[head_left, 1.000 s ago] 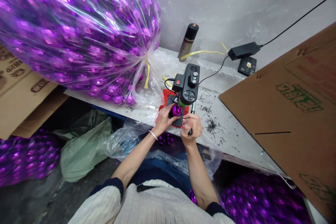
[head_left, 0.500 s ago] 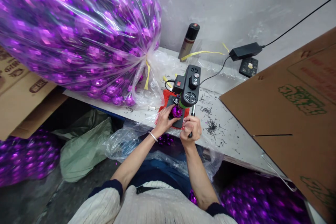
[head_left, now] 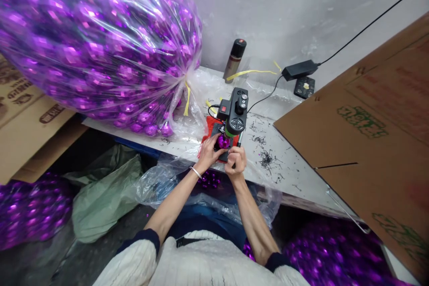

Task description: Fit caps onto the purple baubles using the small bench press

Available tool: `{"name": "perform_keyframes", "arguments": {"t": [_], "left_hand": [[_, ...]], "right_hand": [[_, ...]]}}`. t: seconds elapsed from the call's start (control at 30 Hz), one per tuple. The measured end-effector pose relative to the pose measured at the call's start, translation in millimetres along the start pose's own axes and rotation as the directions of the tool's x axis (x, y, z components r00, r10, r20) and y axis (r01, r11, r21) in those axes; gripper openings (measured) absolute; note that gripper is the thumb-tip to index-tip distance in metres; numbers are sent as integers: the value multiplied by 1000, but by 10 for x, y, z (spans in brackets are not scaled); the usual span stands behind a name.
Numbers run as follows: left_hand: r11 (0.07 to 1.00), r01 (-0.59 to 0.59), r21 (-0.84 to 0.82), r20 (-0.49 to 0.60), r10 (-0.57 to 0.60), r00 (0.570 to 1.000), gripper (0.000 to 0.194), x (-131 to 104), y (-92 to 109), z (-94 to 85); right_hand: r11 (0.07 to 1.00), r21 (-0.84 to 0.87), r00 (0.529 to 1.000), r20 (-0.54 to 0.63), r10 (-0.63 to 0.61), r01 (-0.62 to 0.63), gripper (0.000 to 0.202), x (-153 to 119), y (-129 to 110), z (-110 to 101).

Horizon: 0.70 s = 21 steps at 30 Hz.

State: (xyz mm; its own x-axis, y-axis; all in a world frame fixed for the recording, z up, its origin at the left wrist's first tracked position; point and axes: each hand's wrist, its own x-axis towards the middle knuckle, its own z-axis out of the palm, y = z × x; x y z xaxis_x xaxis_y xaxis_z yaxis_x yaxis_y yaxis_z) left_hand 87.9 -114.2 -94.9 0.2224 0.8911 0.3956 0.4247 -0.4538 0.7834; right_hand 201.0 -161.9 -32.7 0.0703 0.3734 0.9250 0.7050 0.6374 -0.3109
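On the white tabletop [head_left: 290, 161], my feed shows the left hand [head_left: 208, 154] grasping a purple faceted ball [head_left: 223, 142] beneath the black machine [head_left: 236, 109]; the right hand [head_left: 236, 160] is clenched around its lever [head_left: 241, 137]. I see a tied clear bag [head_left: 117, 53] bulging with purple balls; the cardboard box [head_left: 362, 143]'s inside is hidden from me.

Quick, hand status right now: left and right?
Left hand: holding a purple ball between fingers and thumb.
Right hand: closed, holding the lever of the black machine.
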Motion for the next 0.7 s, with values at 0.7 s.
{"name": "perform_keyframes", "arguments": {"t": [0.7], "left_hand": [[966,-40,257,-113,71,991,76,-1254,-127,-475]], "right_hand": [[981,4,981,28,193,-193,28,473,-253,-156]]}}
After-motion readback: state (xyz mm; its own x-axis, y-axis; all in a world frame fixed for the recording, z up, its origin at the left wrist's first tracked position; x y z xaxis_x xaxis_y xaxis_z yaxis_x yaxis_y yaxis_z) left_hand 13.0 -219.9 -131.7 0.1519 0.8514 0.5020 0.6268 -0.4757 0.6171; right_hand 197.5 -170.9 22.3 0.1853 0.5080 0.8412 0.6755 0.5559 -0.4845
